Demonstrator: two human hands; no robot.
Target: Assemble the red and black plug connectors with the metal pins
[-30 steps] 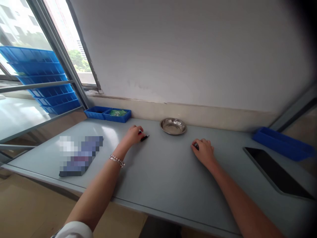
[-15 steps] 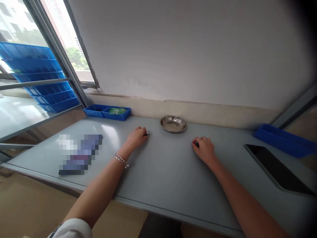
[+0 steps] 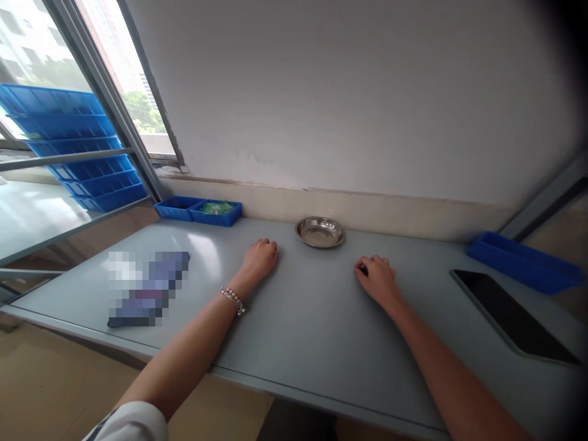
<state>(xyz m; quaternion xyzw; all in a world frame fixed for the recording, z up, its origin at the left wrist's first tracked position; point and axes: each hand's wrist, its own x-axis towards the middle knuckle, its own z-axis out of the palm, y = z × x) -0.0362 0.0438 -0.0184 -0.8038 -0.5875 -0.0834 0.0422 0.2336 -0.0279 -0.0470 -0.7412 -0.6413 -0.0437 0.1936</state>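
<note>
My left hand [image 3: 261, 256] rests closed on the grey table [image 3: 294, 318], back of the hand up. Whatever its fingers hold is hidden beneath them. Across from it, my right hand [image 3: 377, 275] is curled around a small dark object [image 3: 364, 269], of which only a bit shows by the thumb; its kind cannot be made out. A round, shallow metal dish [image 3: 320, 233] stands between and beyond both hands, near the wall, touched by neither.
Two small blue bins [image 3: 215, 213] stand at the back left, one with green packets. A blurred-out flat item [image 3: 151, 291] lies left. On the right are a dark-screened tablet [image 3: 514, 315] and a long blue tray [image 3: 523, 262]. Blue bins [image 3: 92, 147] are stacked on the neighbouring shelf.
My left hand has rolled palm down and shifted slightly right; the small black item with a light tip that showed at its fingers is now hidden. My right hand stays almost unchanged.
</note>
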